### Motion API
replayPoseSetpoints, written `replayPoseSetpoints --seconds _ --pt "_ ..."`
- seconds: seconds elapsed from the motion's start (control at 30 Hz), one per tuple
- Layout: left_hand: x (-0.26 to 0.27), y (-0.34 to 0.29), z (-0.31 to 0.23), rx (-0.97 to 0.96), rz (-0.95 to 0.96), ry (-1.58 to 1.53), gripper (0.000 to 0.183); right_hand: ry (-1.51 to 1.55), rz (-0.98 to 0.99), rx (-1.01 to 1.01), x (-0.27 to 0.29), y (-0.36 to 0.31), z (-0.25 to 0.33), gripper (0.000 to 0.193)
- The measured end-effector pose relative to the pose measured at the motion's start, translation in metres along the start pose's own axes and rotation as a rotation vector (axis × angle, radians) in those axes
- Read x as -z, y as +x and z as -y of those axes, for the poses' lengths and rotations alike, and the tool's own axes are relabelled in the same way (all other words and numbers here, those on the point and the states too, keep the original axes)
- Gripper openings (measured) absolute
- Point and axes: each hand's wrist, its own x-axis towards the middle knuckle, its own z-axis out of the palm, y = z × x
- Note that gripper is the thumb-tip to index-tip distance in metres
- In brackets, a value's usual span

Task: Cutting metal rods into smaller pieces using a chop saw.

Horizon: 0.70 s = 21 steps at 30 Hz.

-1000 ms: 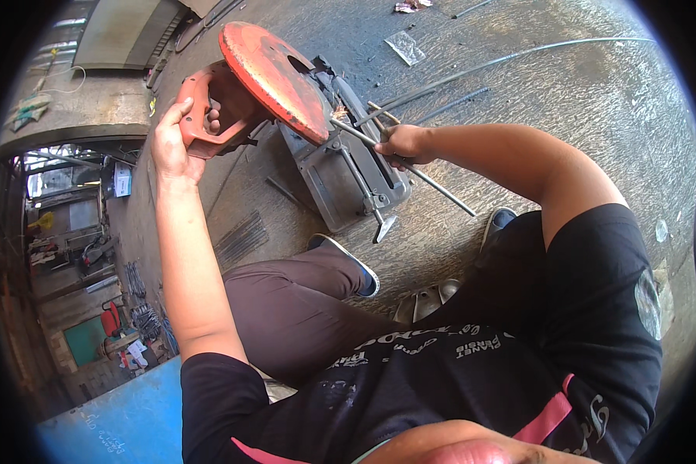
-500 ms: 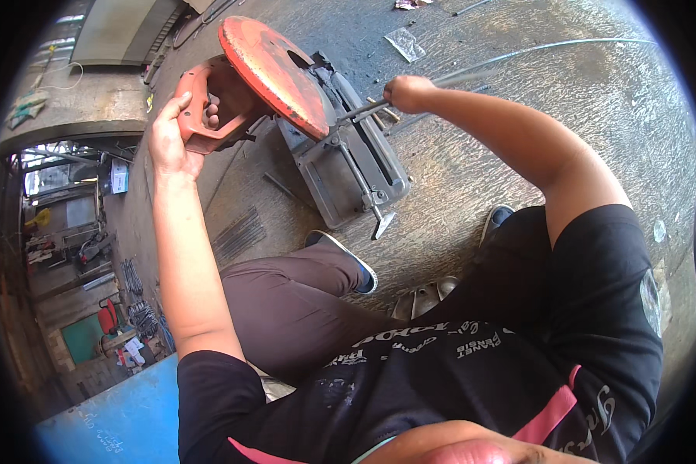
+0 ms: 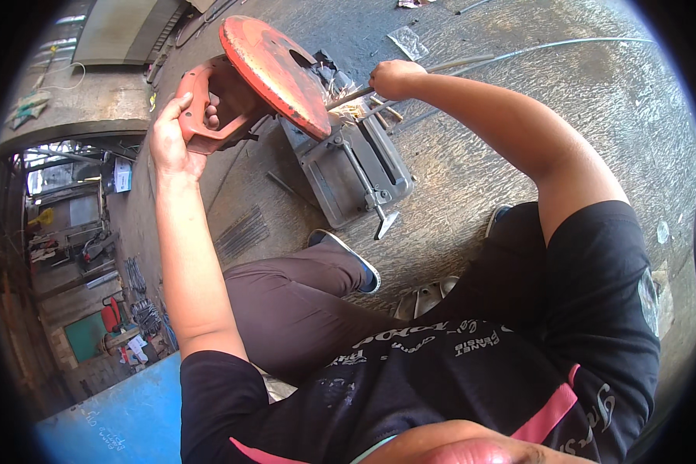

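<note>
My left hand (image 3: 176,139) is wrapped around the orange D-shaped handle (image 3: 196,97) of a cut-off saw, whose round, worn orange guard (image 3: 278,73) hides most of the disc. My right hand (image 3: 398,80) is closed around a thin metal rod (image 3: 460,63); its near end reaches to the guard's lower right edge. Bright sparks (image 3: 353,107) spray where rod and saw meet. Under them lies the grey saw base (image 3: 329,182) with a screw vise (image 3: 357,172) along its right side. The contact point itself is partly hidden by the guard.
Short cut rods (image 3: 243,230) lie on the floor left of the base. A clear plastic bag (image 3: 407,43) and a long thin rod (image 3: 564,45) are beyond my right hand. A blue panel (image 3: 116,414) stands at lower left.
Sparks have appeared at the guard's edge. My right hand has shifted slightly left and up with the rod, which looked blurred before. My left hand stays on the handle, nearly still.
</note>
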Motion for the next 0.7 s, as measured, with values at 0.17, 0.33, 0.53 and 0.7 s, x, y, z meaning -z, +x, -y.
replayPoseSetpoints --seconds 0.17,0.33,0.53,0.7 --pt "-0.0029 -0.0008 -0.0010 0.004 -0.037 -0.015 0.038 0.001 0.008 0.001 -0.0017 0.0035 -0.0009 0.031" --pt "-0.0052 -0.0023 -0.0013 0.005 -0.044 -0.002 0.038 0.002 0.011 -0.014 -0.0030 0.0019 -0.0022 0.031" --pt "-0.0050 -0.0019 -0.0016 0.009 -0.036 -0.014 0.038 -0.038 0.033 -0.033 -0.0010 -0.0035 -0.0002 0.033" --pt "-0.0039 -0.0014 -0.0009 0.016 -0.051 -0.015 0.038 -0.047 0.013 0.081 -0.0040 -0.0027 -0.0039 0.034"
